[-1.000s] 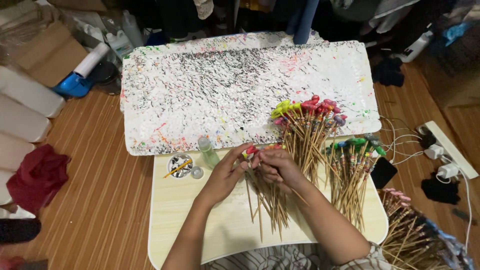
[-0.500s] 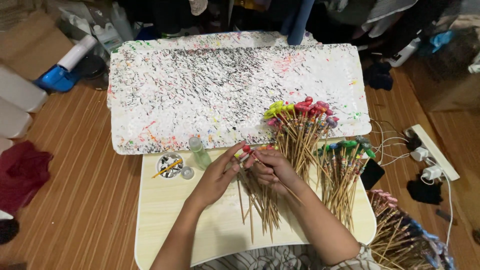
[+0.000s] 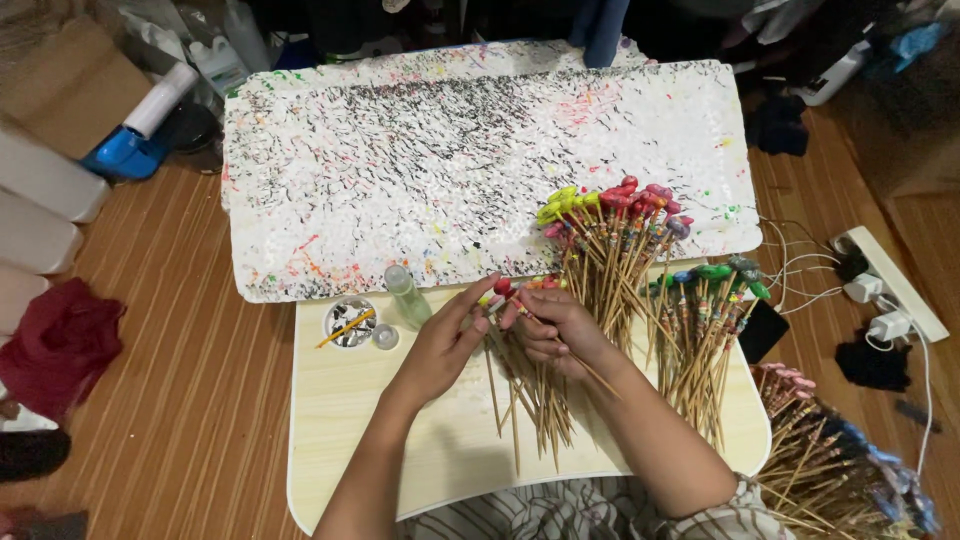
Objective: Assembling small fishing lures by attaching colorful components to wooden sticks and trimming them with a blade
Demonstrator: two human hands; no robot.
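One camera sits on the person's head and looks almost straight down. It is close to the small table in the lower middle; floor fills the edges.

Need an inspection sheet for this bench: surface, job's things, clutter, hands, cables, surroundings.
Surface: small pale wooden table, bare at the left; paint-speckled white board behind it.
Job's things: loose wooden sticks under the hands; upright bunch with red and yellow tips; bunch with green tips.
Clutter: small clear bottle, round dish with a brush, bottle cap.
Hands: left hand and right hand pinch one painted stick between them.
Cables: power strip with plugs and white leads, right.
Surroundings: wood floor; red cloth; more sticks lower right.
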